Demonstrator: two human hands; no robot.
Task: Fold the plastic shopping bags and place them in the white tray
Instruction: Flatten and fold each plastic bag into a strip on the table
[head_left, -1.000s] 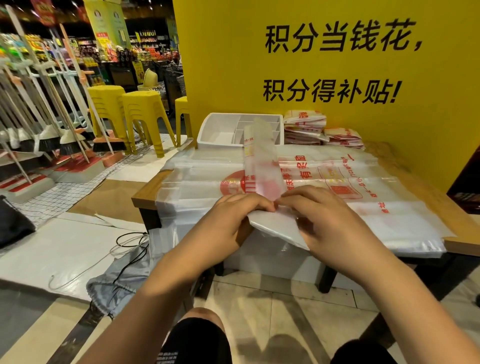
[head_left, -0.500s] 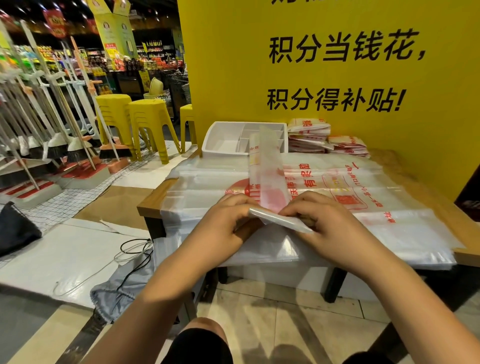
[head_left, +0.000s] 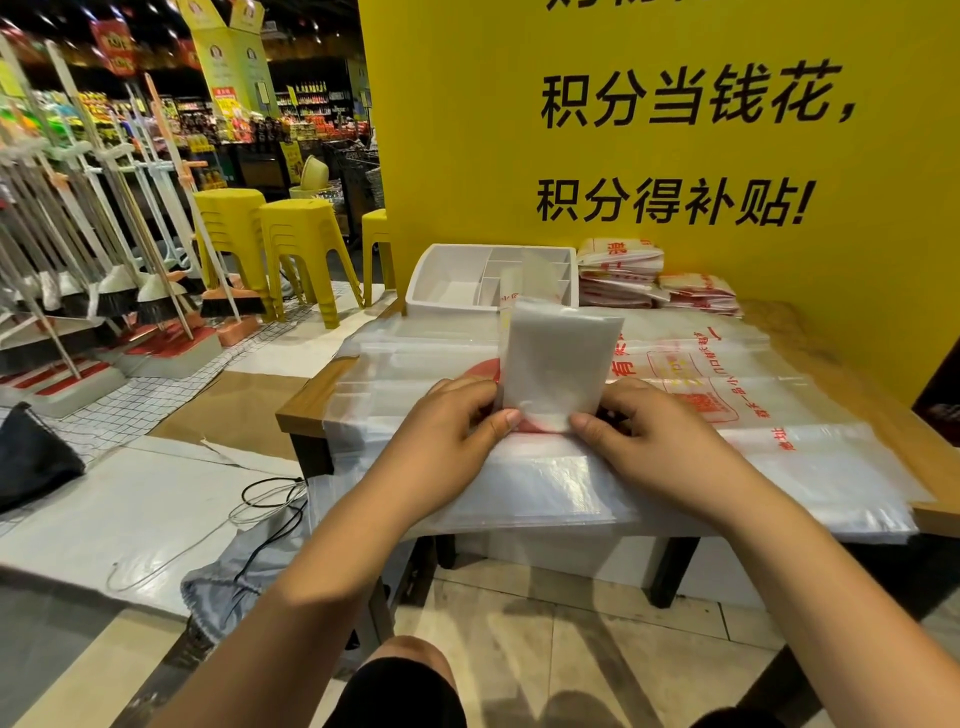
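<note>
A narrow, partly folded translucent plastic bag (head_left: 558, 358) lies lengthwise over a spread stack of flat bags (head_left: 727, 415) with red print on the wooden table (head_left: 831, 332). My left hand (head_left: 452, 436) pinches the fold's near left corner. My right hand (head_left: 660, 441) pinches its near right corner. The folded flap stands up toward the white divided tray (head_left: 447, 280) at the table's back, and the strip's far end reaches the tray.
Two piles of folded bags (head_left: 623, 275) sit right of the tray against the yellow sign wall (head_left: 519, 156). Yellow stools (head_left: 296, 244) and racks of brooms (head_left: 130, 260) stand to the left. A black cable (head_left: 270, 499) and grey cloth lie on the floor.
Both hands lifted the bag's near end and turned it over away from me, so a wide folded flap now lies up over the strip. The camera view tilted slightly.
</note>
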